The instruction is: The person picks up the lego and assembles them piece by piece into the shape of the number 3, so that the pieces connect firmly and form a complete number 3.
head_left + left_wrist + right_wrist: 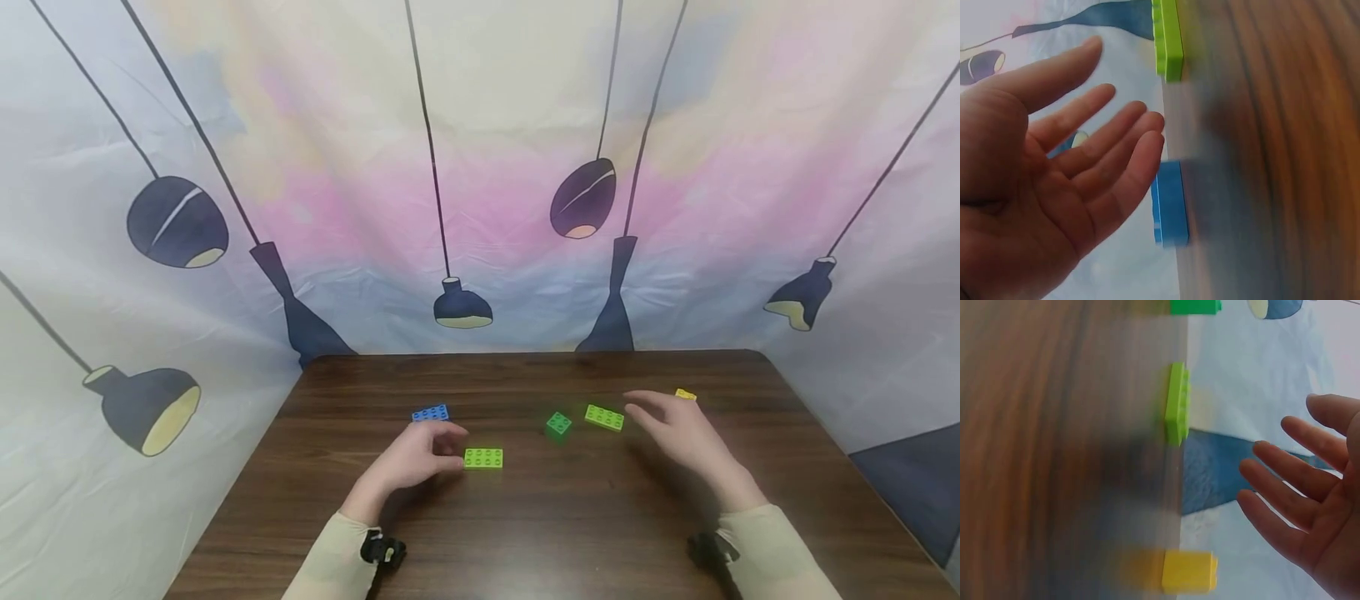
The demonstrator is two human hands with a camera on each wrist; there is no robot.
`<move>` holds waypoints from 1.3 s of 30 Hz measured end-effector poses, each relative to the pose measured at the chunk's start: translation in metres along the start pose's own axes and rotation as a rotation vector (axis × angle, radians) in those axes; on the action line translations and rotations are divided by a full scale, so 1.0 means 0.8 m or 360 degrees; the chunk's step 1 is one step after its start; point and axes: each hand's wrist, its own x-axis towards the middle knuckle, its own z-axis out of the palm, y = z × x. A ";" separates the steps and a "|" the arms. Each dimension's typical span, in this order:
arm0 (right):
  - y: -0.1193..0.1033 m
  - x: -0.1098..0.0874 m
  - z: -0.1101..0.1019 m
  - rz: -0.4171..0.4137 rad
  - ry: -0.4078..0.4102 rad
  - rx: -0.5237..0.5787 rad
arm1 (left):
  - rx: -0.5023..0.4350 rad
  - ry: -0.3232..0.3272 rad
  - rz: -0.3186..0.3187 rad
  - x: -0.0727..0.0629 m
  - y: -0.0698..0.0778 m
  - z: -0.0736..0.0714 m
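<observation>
Closest in, pale sleeves (pixel 780 550) reach over the brown desk (pixel 510 537), both hands wide and loose. Left hand (pixel 416 457) has its thumb well off gently bent fingers, just beside the front lime brick (pixel 483 458), which sits around mid-desk; left wrist view shows a gap between them. Right hand (pixel 686 433) is relaxed too, fingers slightly spread. Bit further back there's a small green brick (pixel 558 424), then a second lime brick (pixel 604 417) near the right fingertips. Blue brick (pixel 431 413) is behind the left hand, towards the far left corner, and yellow brick (pixel 686 395) is past the right one, towards the far right corner. Lamp-print cloth (pixel 495 167) hangs behind the far edge.
</observation>
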 end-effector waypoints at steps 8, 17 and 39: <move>-0.021 0.017 0.026 -0.0076 -0.0112 0.0105 | 0.0013 -0.0071 -0.0073 0.016 0.013 0.024; -0.043 0.036 0.059 -0.0061 -0.0284 0.0198 | 0.0090 -0.0038 -0.0064 0.033 0.023 0.048; -0.065 0.044 0.112 0.0087 -0.0266 0.0005 | 0.0103 -0.0079 -0.0120 0.062 0.049 0.074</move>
